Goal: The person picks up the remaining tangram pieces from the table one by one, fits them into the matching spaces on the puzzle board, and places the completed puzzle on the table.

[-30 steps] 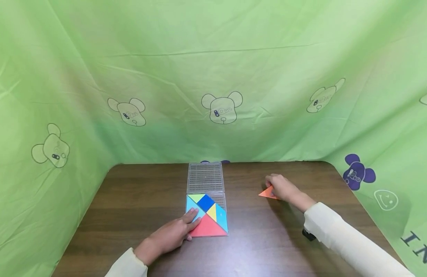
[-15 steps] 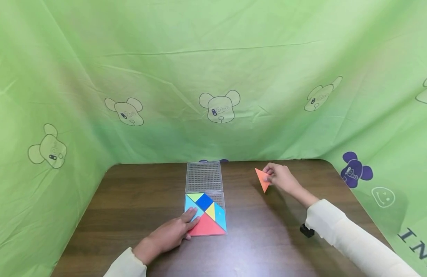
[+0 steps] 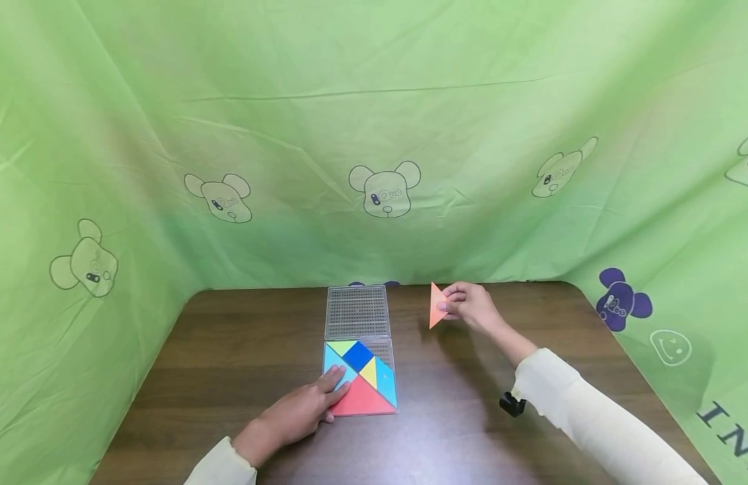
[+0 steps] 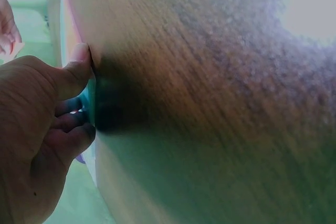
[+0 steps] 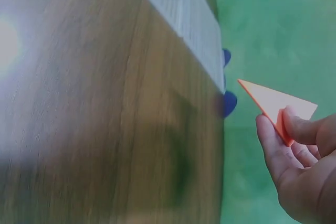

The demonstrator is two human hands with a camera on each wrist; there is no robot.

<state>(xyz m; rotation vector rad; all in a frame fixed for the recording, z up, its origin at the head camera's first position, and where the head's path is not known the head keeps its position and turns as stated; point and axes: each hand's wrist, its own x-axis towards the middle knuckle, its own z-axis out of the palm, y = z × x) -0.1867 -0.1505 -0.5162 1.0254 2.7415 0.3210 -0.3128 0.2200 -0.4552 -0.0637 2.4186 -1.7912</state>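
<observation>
In the head view, a clear hinged tangram case [image 3: 382,349] lies unfolded on the table, its near half carrying several flat pieces. Among them are a red triangle [image 3: 363,399], a blue square [image 3: 359,356], a yellow triangle [image 3: 370,372] and a light blue piece [image 3: 385,381]. My left hand [image 3: 297,409] holds the near left corner of the case, fingers over the pieces and thumb at its edge. Raised to the right of the case, an orange triangle [image 3: 436,307] is pinched between the thumb and fingers of my right hand [image 3: 475,310]. The right wrist view shows this triangle [image 5: 278,102] tilted.
The gridded far half [image 3: 357,313] of the case reaches almost to the table's back edge. A green printed cloth [image 3: 289,242] encloses the brown wooden table [image 3: 240,350] at the back and sides. A black device [image 3: 512,404] hangs at my right wrist.
My right hand has lifted the orange triangle off the table, turned it upright and moved it left towards the case. My left hand stays where it was.
</observation>
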